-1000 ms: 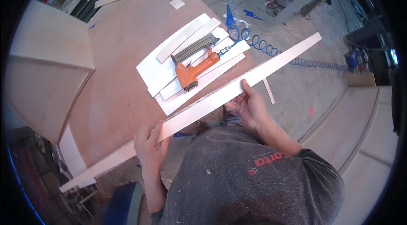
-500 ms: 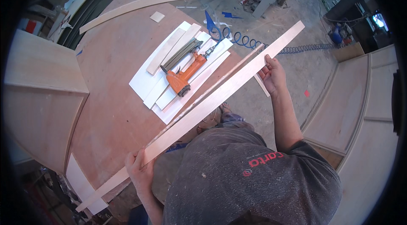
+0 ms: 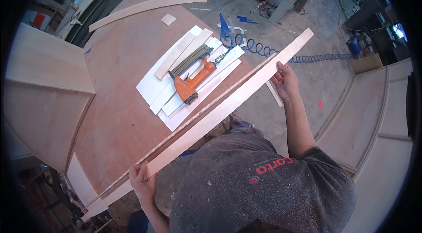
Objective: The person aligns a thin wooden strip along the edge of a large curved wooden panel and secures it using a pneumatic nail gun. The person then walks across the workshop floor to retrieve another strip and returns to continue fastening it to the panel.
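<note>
Far left of the orange nail gun [image 3: 190, 87], a pale, curved wooden panel [image 3: 48, 83]. Beneath the nail gun and well out to its left, a broad brown board [image 3: 116, 119]. Below and left of the nail gun, the left hand [image 3: 143, 184], clamped on a long pale wooden strip [image 3: 228, 104]. Above the nail gun, at the far edge, a curved lath [image 3: 151, 10] and, nearer, a small square piece [image 3: 168, 19]. Directly under the nail gun, overlapping white boards [image 3: 148, 86]. Below and right of the nail gun, the wooden strip, slanting up to the right. Right of the nail gun, the right hand [image 3: 288, 84], well apart from the left, clamped on the wooden strip, some fingers partly hidden. Running right from the nail gun, a coiled blue hose [image 3: 327, 58]. Far right of the nail gun, pale framed panels [image 3: 356, 110].
</note>
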`<state>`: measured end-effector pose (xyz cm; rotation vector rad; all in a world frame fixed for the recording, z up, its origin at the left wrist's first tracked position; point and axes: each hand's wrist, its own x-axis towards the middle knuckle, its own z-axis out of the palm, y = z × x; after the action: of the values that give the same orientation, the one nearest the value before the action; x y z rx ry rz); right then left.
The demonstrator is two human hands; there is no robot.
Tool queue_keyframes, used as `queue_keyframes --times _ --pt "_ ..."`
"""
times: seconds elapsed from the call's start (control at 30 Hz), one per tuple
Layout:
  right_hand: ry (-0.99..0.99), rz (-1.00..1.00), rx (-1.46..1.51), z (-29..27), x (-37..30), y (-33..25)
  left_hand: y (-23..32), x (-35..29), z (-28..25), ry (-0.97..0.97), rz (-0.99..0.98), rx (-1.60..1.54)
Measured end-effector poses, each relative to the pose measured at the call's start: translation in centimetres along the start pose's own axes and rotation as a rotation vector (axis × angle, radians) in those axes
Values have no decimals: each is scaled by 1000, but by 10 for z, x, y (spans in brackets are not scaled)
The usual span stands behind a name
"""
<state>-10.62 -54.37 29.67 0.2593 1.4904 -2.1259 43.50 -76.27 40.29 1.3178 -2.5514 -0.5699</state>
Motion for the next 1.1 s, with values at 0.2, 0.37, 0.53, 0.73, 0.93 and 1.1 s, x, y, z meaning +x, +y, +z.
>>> queue_keyframes --times 0.2,0.37,0.53,0.73,0.93,1.1 --pt "32 29 -16 2 11 0 6 -5 4 -19 -37 37" --pt "5 28 -4 -2 15 -3 -2 -9 9 1 -36 -2" --pt "47 -19 -15 -23 43 -14 -22 -17 7 -16 -64 34" --pt "149 -65 -87 -56 91 -37 -45 -23 -6 -22 -66 134" --pt "319 -117 -166 -68 114 -56 -63 -29 -15 77 -87 113" --pt "149 -40 -452 -74 122 -66 -87 -31 -26 58 -160 206"
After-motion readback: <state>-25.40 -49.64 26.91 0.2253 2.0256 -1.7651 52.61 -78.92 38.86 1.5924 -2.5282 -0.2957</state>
